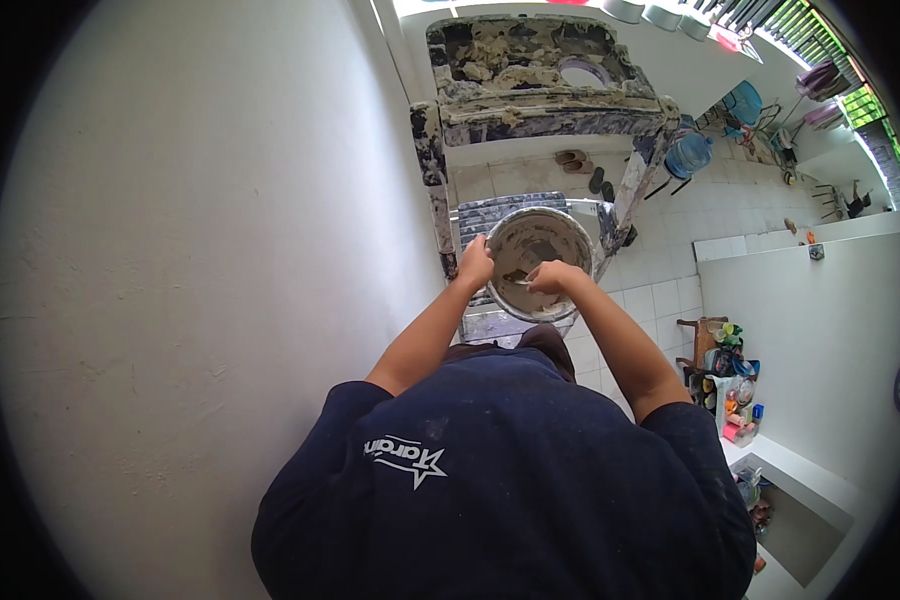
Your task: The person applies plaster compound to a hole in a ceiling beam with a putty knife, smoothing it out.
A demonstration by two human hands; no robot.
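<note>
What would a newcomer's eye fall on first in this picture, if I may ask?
Mid-frame is a smeared bucket; the left hand grips its rim and the right hand holds a small tool inside it. Just beyond it, a ladder caked with dried paste fills the top of the picture. A bare white wall takes up the whole left side.

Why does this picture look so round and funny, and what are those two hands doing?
The camera sits on a person's head and looks down, so you see their blue shirt. Its lens bends everything round. The left hand grips the rim of a messy bucket. The right hand holds a small flat tool inside it; it is too small to name. The bucket seems to rest on a splattered ladder beside a white wall, above a tiled floor.
</note>
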